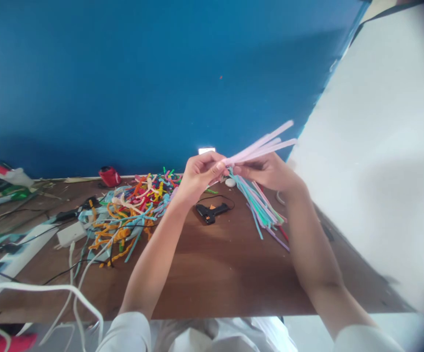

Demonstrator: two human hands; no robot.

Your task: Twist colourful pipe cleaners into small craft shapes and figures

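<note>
Pale pink pipe cleaners (pixel 259 146) are held in a small bunch above the table, their free ends fanning up to the right. My left hand (pixel 205 171) pinches the near end of the bunch between thumb and fingers. Close beside it, my right hand (pixel 265 171) has its fingers closed around the underside of the same pink bunch. Below my right hand lies a loose bundle of teal, lilac and red pipe cleaners (pixel 261 208); whether it touches my fingers I cannot tell. A black glue gun (pixel 212 212) rests on the table under my hands.
A tangled heap of twisted coloured pipe cleaners (pixel 135 205) covers the left of the brown table (pixel 212 274). Farther left are a white power strip (pixel 17 259), a white adapter (pixel 72 234) and cables. A blue wall (pixel 160 88) stands behind, a white wall (pixel 376 171) to the right.
</note>
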